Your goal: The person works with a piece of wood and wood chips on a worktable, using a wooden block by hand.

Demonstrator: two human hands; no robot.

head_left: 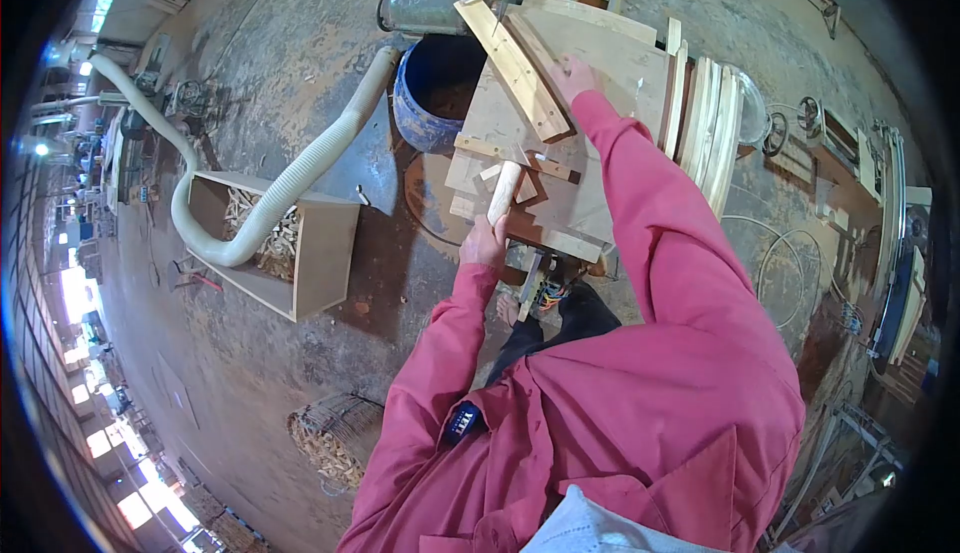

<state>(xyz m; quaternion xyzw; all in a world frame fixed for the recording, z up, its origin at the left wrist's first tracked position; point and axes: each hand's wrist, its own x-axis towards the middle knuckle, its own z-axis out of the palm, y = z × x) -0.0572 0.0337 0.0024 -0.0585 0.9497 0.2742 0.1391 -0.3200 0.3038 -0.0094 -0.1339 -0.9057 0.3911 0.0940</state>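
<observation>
Left hand [484, 244]: closed around the near end of a pale wooden stick [506, 191]
Right hand [577, 79]: beside a wooden strip [536, 50] on the worktop [597, 41], grip impossible to tell

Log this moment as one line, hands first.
left hand: gripping stick | right hand: near plank, grip unclear | plank: lying on table

Left-side glare, dark fisheye-curved edges
</observation>
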